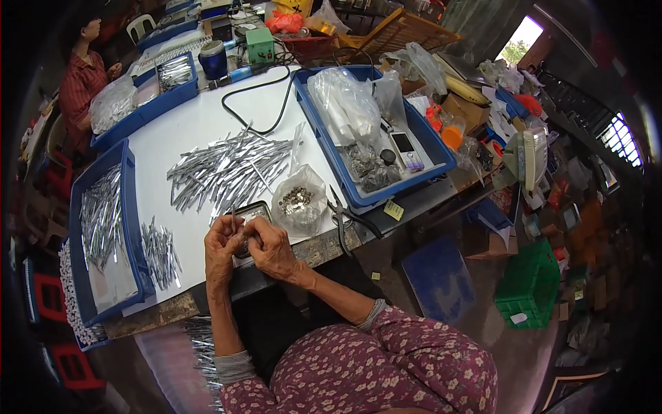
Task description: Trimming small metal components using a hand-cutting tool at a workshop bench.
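My left hand (221, 250) is closed in a pinch at the table's front edge. The tip of a thin silvery metal piece (233, 219) sticks up from its fingers. Right against it, my right hand (269, 250) is also pinched, and whatever its fingertips hold is hidden. Both hands are over a small rectangular metal tin (261, 210), which they partly cover. Next to the tin, a clear plastic bag (316, 213) lies open with many small metal parts (296, 199) in it. Beyond my hands spreads a loose pile of slim silvery metal strips (224, 169).
Pliers (340, 219) lie at the table edge, right of the bag. A blue tray (407, 185) holds plastic bags and a phone (405, 150). On the left, another blue tray (140, 241) holds more strips beside a smaller pile (160, 252). A black cable (238, 124) loops behind. A person (77, 83) is far left.
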Demonstrator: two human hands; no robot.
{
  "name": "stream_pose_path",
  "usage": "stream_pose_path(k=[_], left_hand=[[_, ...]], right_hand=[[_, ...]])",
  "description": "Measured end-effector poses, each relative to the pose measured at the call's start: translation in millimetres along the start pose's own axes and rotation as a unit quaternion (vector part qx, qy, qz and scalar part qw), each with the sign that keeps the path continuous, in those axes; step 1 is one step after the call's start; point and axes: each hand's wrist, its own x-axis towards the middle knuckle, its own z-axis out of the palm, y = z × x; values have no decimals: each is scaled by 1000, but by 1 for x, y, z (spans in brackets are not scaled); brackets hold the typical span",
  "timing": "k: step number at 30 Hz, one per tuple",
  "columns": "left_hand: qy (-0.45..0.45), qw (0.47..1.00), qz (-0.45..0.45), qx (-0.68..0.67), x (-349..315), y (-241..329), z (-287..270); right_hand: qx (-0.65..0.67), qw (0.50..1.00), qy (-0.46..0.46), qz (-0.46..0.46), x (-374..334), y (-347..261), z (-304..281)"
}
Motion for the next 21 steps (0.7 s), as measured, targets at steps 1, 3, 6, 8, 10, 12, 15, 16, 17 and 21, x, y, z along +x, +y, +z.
stream_pose_path(k=[1,3,6,8,10,12,15,16,17,21], left_hand=[[2,1000,-10,2,0,0,-1],[3,1000,-19,4,-1,0,-2],[6,1000,-22,-1,-1,-1,-3],[5,1000,-19,-1,-1,0,-3],[5,1000,-16,-2,-1,1,-2],[4,1000,-14,-3,-2,2,-1],[4,1000,-12,1,-2,2,-1],[9,1000,-13,4,-2,3,-1],[14,1000,-14,7,-2,3,-1],[25,1000,-5,13,-2,3,0]], right_hand=[[3,1000,-2,0,0,0,0],[6,1000,-4,-1,0,0,0],[3,1000,-12,13,1,-2,-1],[10,1000,-14,21,1,-3,0],[5,1000,-14,17,1,-3,-1],[0,1000,-14,14,1,-2,0],[7,1000,-11,21,1,-1,1],[10,1000,-9,23,1,-1,1],[14,1000,-7,24,1,-2,1],[21,999,-2,36,1,-1,1]])
